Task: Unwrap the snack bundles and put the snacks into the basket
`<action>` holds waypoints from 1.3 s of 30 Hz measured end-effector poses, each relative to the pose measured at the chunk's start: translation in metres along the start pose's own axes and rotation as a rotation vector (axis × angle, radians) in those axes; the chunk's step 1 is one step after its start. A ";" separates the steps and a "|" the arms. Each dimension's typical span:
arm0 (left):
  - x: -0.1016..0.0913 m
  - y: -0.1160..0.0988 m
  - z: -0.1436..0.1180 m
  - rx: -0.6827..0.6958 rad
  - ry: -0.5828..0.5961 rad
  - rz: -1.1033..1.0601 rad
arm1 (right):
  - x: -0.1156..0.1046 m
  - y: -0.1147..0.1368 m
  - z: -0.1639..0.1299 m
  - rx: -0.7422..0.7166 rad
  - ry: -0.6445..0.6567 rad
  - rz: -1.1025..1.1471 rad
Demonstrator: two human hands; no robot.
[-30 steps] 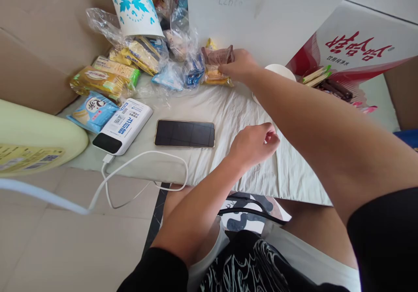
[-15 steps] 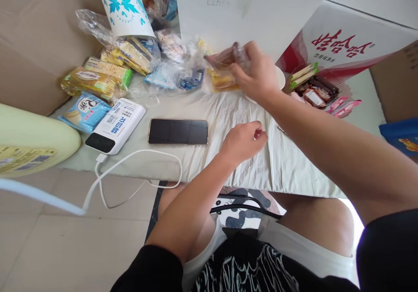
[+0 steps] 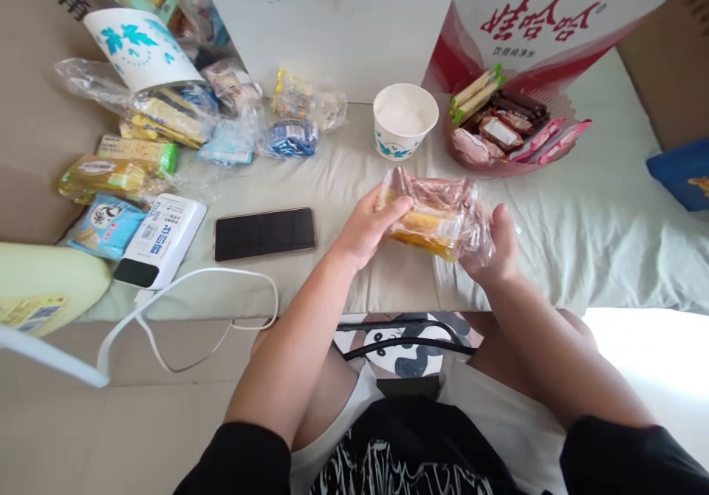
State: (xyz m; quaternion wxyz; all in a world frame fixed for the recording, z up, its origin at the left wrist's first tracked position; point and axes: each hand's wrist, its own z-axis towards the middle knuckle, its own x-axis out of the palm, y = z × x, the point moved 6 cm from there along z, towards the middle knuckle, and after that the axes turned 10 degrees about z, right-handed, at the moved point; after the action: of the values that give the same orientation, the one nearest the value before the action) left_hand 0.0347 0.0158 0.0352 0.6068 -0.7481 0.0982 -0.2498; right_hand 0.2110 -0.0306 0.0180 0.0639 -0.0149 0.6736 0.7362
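Note:
Over the front half of the cloth-covered surface, a clear crinkled plastic bag of yellow snacks [image 3: 429, 222] is held between my two hands. My left hand [image 3: 365, 225] grips its left end, thumb lying on top and the other fingers underneath. At the bag's loose right end, my right hand [image 3: 498, 251] is curled around the plastic with the thumb raised; its fingers are partly hidden. Just beyond the bag stands a white paper cup [image 3: 402, 140] with blue leaf prints. What exactly the yellow snacks are I cannot make out through the wrapping.
A pinkish clear bowl [image 3: 487, 159] of wrapped snacks stands at the back right. On the left are a phone [image 3: 264, 234], a white power bank [image 3: 166, 244] with a cable [image 3: 221, 272], several snack packs and a tilted paper tub [image 3: 141, 52]. White boxes [image 3: 337, 29] block the back.
My right hand has brought the bag of snacks from beside the white box toward me. My left hand has opened from a loose curl and taken its left end. The view has shifted right.

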 end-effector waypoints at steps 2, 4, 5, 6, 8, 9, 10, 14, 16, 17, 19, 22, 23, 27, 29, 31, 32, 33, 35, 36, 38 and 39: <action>-0.003 0.008 0.000 -0.082 -0.028 -0.040 | -0.015 -0.013 0.001 -0.022 -0.068 0.062; -0.006 0.012 0.000 -0.162 -0.029 -0.062 | -0.027 -0.015 0.002 -0.104 -0.064 0.037; -0.007 0.014 0.000 -0.201 -0.020 -0.062 | -0.030 -0.011 0.001 -0.171 -0.026 -0.014; -0.007 0.015 0.001 -0.240 -0.008 -0.051 | -0.031 -0.005 0.000 -0.256 0.029 -0.077; -0.005 0.017 0.004 -0.302 0.018 0.009 | -0.028 0.010 -0.005 -0.428 0.176 -0.203; -0.003 0.019 0.005 -0.320 0.024 0.064 | -0.026 0.016 -0.008 -0.492 0.253 -0.243; -0.002 0.020 0.008 -0.327 0.019 0.129 | -0.024 0.021 -0.011 -0.536 0.326 -0.264; 0.001 0.022 0.014 -0.274 -0.047 0.361 | -0.018 0.026 -0.018 -0.569 0.502 -0.241; 0.002 0.023 0.016 -0.236 -0.073 0.433 | -0.016 0.024 -0.020 -0.550 0.502 -0.215; 0.001 0.025 0.016 -0.217 -0.089 0.466 | -0.014 0.024 -0.021 -0.554 0.490 -0.210; -0.003 0.026 0.018 -0.155 -0.143 0.517 | -0.010 0.024 -0.024 -0.592 0.464 -0.216; -0.013 0.024 0.020 -0.007 -0.238 0.543 | -0.005 0.024 -0.023 -0.639 0.393 -0.247; -0.015 0.023 0.020 0.040 -0.244 0.549 | -0.005 0.024 -0.022 -0.638 0.359 -0.256; -0.012 0.020 0.019 0.148 -0.129 0.625 | -0.002 0.022 -0.017 -0.589 0.250 -0.284; -0.011 0.018 0.017 0.180 -0.125 0.677 | 0.001 0.021 -0.016 -0.566 0.231 -0.295; -0.015 0.015 0.015 0.204 -0.196 0.731 | 0.005 0.020 -0.016 -0.546 0.222 -0.309; -0.018 0.013 0.014 0.220 -0.249 0.762 | 0.007 0.020 -0.016 -0.538 0.220 -0.315; -0.021 0.011 0.013 0.244 -0.305 0.793 | 0.008 0.019 -0.016 -0.531 0.218 -0.319; -0.027 0.004 0.011 0.321 -0.407 0.856 | 0.011 0.019 -0.016 -0.519 0.216 -0.318; -0.028 0.001 0.009 0.364 -0.445 0.884 | 0.012 0.019 -0.016 -0.511 0.217 -0.316; -0.028 -0.007 0.005 0.440 -0.486 0.925 | 0.015 0.018 -0.015 -0.488 0.220 -0.319; -0.026 -0.010 0.003 0.470 -0.490 0.940 | 0.016 0.017 -0.015 -0.475 0.218 -0.326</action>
State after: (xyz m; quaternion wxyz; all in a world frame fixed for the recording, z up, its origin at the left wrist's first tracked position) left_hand 0.0126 0.0328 0.0377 0.8075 -0.5052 0.2184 0.2121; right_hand 0.1925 -0.0458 0.0314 0.1034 -0.2160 0.4744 0.8471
